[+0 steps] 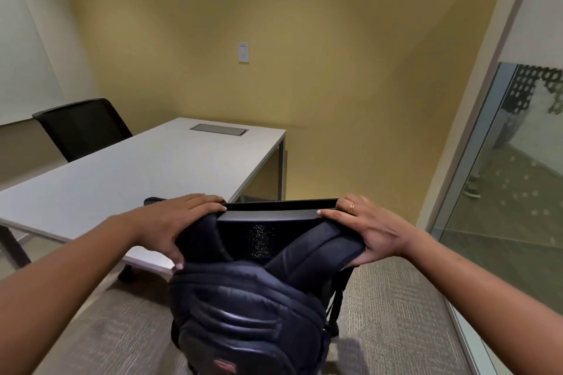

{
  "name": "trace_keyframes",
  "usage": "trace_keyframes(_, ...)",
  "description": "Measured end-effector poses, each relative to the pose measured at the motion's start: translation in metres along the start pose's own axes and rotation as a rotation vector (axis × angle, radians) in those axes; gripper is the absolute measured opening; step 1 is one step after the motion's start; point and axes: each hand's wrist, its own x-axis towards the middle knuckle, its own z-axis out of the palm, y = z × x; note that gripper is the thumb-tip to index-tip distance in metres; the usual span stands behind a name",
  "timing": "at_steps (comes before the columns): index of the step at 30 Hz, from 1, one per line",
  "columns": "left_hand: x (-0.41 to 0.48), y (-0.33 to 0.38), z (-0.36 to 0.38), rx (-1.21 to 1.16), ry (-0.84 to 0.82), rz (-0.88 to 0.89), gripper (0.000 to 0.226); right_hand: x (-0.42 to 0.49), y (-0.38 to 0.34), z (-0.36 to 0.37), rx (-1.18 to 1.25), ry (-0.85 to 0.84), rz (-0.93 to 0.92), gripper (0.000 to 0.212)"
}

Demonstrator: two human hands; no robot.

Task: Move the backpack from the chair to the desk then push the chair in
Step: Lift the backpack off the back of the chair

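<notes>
A dark navy backpack (pixel 243 307) hangs against the back of a black mesh chair (pixel 274 215) right in front of me, with its two shoulder straps looped over the backrest's top rail. My left hand (pixel 179 222) is closed around the left strap at the rail, fingers over the top and thumb underneath. My right hand (pixel 365 228), which wears a gold ring, grips the right strap the same way. The chair stands at the near end of the white desk (pixel 137 179). Its seat is hidden behind the backpack.
A second black chair (pixel 82 128) stands at the desk's far left side. A grey cable hatch (pixel 218 130) is set into the desktop near the yellow wall. A glass partition (pixel 499 192) runs along the right. Grey carpet (pixel 396 313) covers the floor.
</notes>
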Motion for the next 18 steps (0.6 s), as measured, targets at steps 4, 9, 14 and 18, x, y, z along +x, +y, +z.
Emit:
trace_keyframes(4,-0.001,-0.01,-0.008,0.154,0.06,0.042,0.093,0.002,-0.015,-0.009,-0.012,-0.011,0.025,0.088)
trace_keyframes(9,-0.014,-0.029,-0.013,0.201,0.123,0.037,0.091,0.013,-0.035,-0.024,-0.054,-0.017,0.058,0.088)
trace_keyframes(14,-0.034,-0.047,-0.012,0.22,0.212,-0.015,0.09,0.03,-0.054,-0.04,-0.061,0.006,0.093,0.088)
trace_keyframes(18,-0.049,-0.059,-0.011,0.268,0.162,-0.094,0.081,0.042,-0.065,-0.047,-0.054,0.034,0.111,0.084)
